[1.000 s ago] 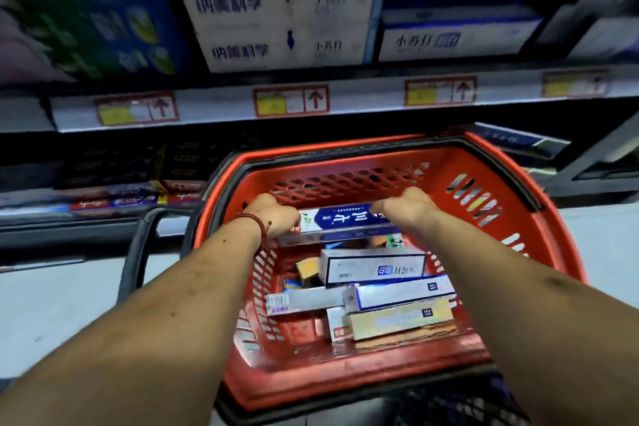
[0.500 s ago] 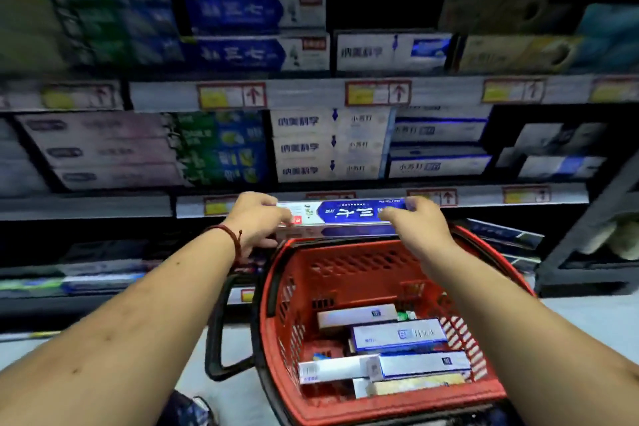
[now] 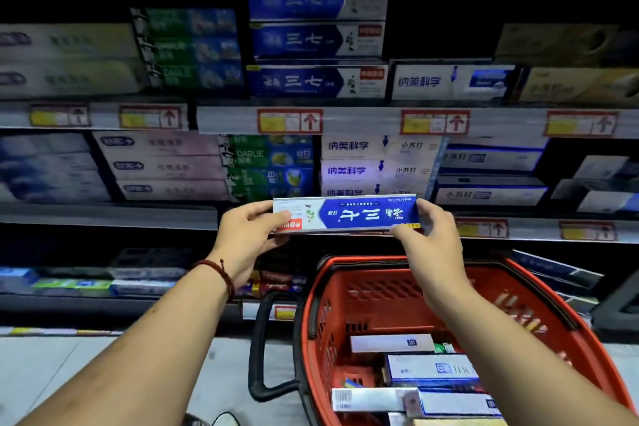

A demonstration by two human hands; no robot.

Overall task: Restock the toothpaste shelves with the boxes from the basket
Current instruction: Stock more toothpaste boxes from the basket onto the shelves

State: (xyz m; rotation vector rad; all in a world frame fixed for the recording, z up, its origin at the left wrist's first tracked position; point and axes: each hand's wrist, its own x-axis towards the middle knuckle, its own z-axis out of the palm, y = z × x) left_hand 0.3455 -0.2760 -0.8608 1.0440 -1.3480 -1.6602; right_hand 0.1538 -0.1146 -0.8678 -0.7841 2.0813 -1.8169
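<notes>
A blue and white toothpaste box (image 3: 349, 214) is held level and upside down in front of the shelves, above the basket. My left hand (image 3: 247, 235) grips its left end and my right hand (image 3: 434, 239) grips its right end. Below them stands the red basket (image 3: 539, 308) with several more toothpaste boxes (image 3: 428, 370) lying in it. On the upper shelf (image 3: 363, 121) a stack of three matching blue boxes (image 3: 316, 40) sits straight ahead.
Other toothpaste brands fill the shelves: green boxes (image 3: 188, 48) at the left, white boxes (image 3: 375, 157) behind the held box, pale ones (image 3: 453, 81) at the right. The basket's black handle (image 3: 259, 353) juts left over the grey floor (image 3: 69, 373).
Both hands have lifted the blue box out of the basket and raised it in front of the shelves. The view has tilted up from the basket to the shelves.
</notes>
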